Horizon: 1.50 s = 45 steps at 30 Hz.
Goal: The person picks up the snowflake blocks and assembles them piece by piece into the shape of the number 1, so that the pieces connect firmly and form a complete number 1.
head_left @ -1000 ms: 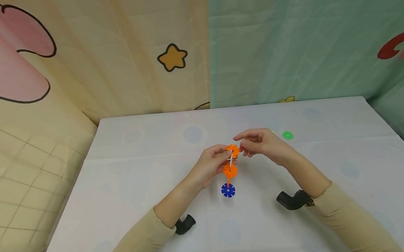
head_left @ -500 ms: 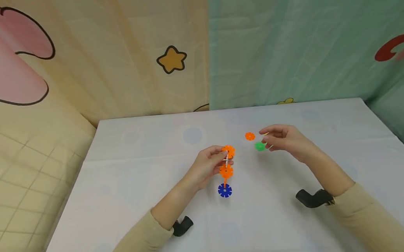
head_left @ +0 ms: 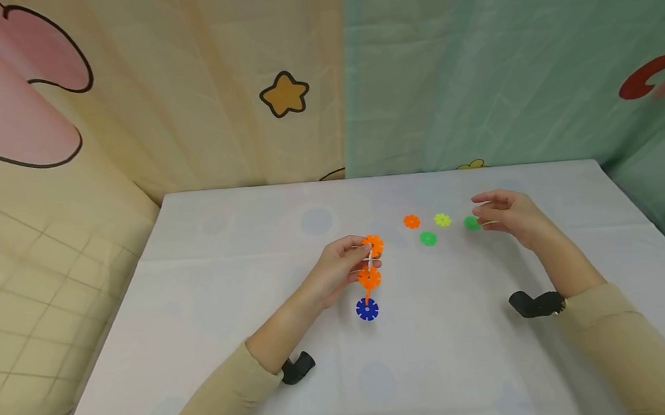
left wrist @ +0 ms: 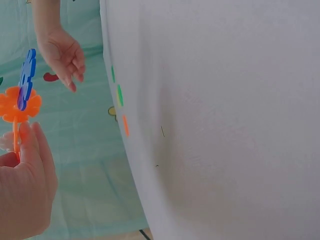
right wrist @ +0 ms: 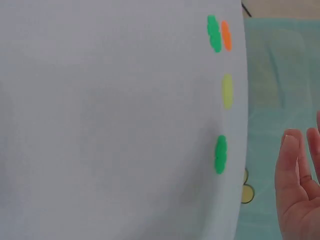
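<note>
A chain of slotted snowflake discs hangs from my left hand [head_left: 337, 271], which pinches it near the top between thumb and fingers. Its top disc [head_left: 373, 246] is orange, a white disc [head_left: 370, 259] shows edge-on below, more orange follows, and a blue disc [head_left: 366, 309] forms the lower end. In the left wrist view the blue disc [left wrist: 27, 80] slots into an orange disc [left wrist: 20, 104]. My right hand [head_left: 509, 217], fingers loosely bent and holding nothing, hovers beside the right-hand green disc [head_left: 471, 223]. The right wrist view shows that hand [right wrist: 297, 190] apart from the discs.
Loose on the white table [head_left: 249, 342] lie an orange disc [head_left: 411, 222], a yellow disc [head_left: 443, 220] and another green disc [head_left: 428, 239]. Beyond the table's back edge hangs a patterned curtain [head_left: 233, 111]. A black curved piece [head_left: 536, 304] sits at each wrist.
My right hand has moved right, away from the chain, past the orange, yellow and nearer green discs, which now show uncovered. My left hand has shifted slightly left, still pinching the chain.
</note>
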Each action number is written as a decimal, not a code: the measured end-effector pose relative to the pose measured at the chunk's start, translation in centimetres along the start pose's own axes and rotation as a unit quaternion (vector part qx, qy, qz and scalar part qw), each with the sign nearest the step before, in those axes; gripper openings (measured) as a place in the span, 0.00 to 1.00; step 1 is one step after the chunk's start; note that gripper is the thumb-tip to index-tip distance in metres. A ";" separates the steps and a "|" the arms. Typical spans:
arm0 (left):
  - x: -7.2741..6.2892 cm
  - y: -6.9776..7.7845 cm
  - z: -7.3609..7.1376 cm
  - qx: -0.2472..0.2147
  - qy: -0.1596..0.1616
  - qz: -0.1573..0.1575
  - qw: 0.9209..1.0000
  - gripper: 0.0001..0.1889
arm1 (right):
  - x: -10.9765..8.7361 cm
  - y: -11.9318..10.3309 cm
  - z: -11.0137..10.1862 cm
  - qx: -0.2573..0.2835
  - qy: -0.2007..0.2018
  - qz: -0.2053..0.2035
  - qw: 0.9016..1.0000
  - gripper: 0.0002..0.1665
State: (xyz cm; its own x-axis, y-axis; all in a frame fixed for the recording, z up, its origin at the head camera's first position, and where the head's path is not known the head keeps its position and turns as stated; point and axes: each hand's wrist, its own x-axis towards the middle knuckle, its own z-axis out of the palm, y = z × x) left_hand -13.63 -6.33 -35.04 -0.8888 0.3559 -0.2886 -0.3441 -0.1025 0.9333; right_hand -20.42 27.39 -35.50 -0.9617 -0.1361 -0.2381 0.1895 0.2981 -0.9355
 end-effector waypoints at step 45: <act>0.5 -1.0 0.6 0.015 -0.004 -0.010 1.000 0.12 | 2.1 1.2 0.8 -0.113 -0.028 0.062 0.991 0.30</act>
State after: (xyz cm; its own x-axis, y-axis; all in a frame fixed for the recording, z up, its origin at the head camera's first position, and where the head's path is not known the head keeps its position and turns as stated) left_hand -13.58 -5.45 -35.97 -0.8795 0.3650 -0.3054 -0.3519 -0.0666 0.9337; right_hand -22.07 26.70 -37.38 -0.9201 -0.1344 -0.3680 0.2509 0.5192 -0.8170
